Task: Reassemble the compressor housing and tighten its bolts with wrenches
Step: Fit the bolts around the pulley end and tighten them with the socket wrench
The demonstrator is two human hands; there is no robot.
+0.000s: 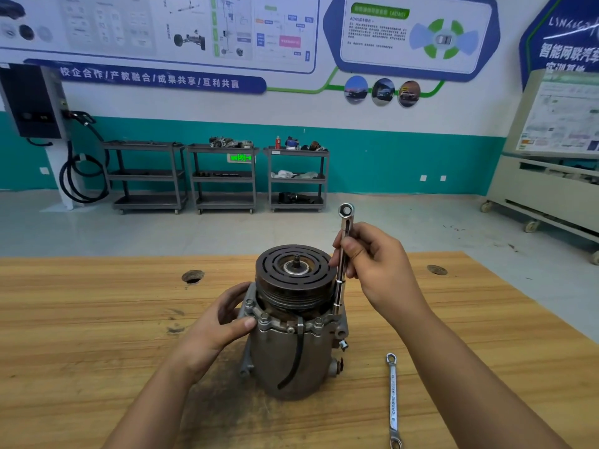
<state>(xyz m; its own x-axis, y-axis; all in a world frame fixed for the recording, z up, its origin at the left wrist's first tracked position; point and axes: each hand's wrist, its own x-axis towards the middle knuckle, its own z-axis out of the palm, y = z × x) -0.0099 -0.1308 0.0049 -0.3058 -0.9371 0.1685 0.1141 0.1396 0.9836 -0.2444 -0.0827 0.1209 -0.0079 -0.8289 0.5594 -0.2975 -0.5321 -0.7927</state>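
The compressor (285, 358) stands upright on the wooden bench (97, 319), its dark grooved pulley (293, 273) on top and several bolts (264, 317) round the housing flange. My left hand (223, 322) grips the flange on the left side, thumb across the rim. My right hand (372, 257) pinches a chrome wrench (342, 254) that stands nearly upright, its lower end set down on the flange at the right, its ring end up in the air.
A second ring wrench (393, 400) lies on the bench right of the compressor. The bench has two round holes (193, 276). Three tool carts (223, 176) line the far wall; a wheeled cabinet (544, 189) stands at right.
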